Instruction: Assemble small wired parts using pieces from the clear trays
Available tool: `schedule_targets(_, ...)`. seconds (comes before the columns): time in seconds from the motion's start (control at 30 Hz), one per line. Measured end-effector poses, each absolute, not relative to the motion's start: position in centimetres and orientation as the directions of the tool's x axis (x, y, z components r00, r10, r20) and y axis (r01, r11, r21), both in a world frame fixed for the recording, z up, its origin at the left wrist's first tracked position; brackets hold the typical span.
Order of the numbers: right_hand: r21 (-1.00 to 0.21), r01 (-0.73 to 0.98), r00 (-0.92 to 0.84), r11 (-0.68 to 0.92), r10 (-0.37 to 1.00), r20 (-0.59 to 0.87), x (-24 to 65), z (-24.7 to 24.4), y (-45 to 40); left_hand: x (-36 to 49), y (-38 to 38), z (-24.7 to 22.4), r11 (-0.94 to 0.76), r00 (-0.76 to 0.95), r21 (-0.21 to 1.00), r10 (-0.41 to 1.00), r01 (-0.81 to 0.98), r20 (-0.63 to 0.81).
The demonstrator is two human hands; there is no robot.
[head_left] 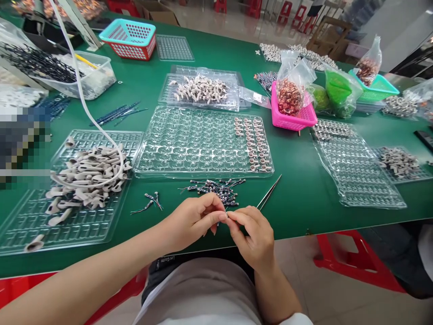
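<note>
My left hand [206, 217] and my right hand [252, 232] meet fingertip to fingertip above the table's front edge. Both are closed in a pinch. Whatever lies between the fingertips is too small and covered to name. Just behind them is a pile of small dark wired parts [221, 188], with a few more wired parts [149, 204] to the left. Metal tweezers [269, 192] lie by my right hand. Beyond the pile, a clear plastic tray [192, 140] holds small beige pieces [256, 144] in its right-hand columns.
Beige curved shells [88, 174] are heaped on a tray at left, under a white cable [79, 85]. More beige shells [201, 89] sit on stacked trays behind. A pink basket [294, 118] holds bagged copper-coloured parts. Another clear tray [361, 167] lies at right. A red stool [358, 259] stands below.
</note>
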State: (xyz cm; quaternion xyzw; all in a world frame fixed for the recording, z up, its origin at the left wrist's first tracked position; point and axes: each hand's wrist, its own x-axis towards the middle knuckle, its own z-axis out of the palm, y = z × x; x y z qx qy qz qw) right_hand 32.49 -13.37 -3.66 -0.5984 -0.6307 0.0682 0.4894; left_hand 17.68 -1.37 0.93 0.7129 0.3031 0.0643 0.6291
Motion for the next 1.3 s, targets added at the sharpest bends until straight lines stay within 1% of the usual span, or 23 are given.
schedule_targets(0.17,-0.671,0.677,0.162,0.302,0.828,0.537,32.65,-3.68,-13.43,17.69,-1.49,0.90,-0.030,0.818,0.932,0.490,0.362,-0.302)
schedule_targets(0.27,-0.653,0.692,0.161,0.308,0.816,0.555,32.57,-3.53,-13.32,17.68,-1.60,0.86,0.038,0.820,0.935,0.469,0.352,-0.328)
schedule_targets(0.37,-0.655,0.704,0.224,0.275,0.789,0.571,32.42,-3.32,-13.24,17.51,-1.49,0.90,0.101,0.835,0.951,0.459,0.291,-0.304)
schedule_targets(0.43,-0.670,0.697,0.263,0.254,0.779,0.569,32.36,-3.21,-13.24,17.31,-1.31,0.97,0.063,0.843,0.958,0.460,0.281,-0.278)
schedule_targets(0.53,-0.682,0.677,0.261,0.277,0.775,0.575,32.40,-3.14,-13.36,17.03,-1.11,1.06,-0.009,0.843,0.952,0.467,0.306,-0.266)
schedule_targets(0.63,-0.715,0.630,0.269,0.304,0.778,0.568,32.55,-3.16,-13.58,16.90,-1.10,1.06,0.006,0.833,0.956,0.489,0.294,-0.259)
schedule_targets(0.73,-0.768,0.569,0.295,0.294,0.799,0.524,32.69,-3.17,-13.76,16.96,-1.16,1.04,0.031,0.823,0.962,0.511,0.271,-0.248)
schedule_targets(0.83,-0.797,0.528,0.303,0.292,0.812,0.498,32.74,-3.16,-13.85,17.04,-1.19,1.12,0.049,0.819,0.967,0.521,0.251,-0.239)
schedule_targets(0.9,-0.802,0.518,0.303,0.298,0.813,0.497,32.76,-3.16,-13.88,17.04,-1.19,1.21,0.041,0.823,0.969,0.520,0.243,-0.229)
schedule_targets(1.1,-0.801,0.517,0.295,0.303,0.815,0.499,32.84,-3.31,-13.91,16.98,-1.09,1.29,-0.063,0.848,0.971,0.503,0.231,-0.169)
schedule_targets(1.3,-0.785,0.527,0.287,0.325,0.802,0.524,32.87,-3.42,-13.77,16.99,-1.09,1.03,-0.111,0.853,0.969,0.504,0.219,-0.135)
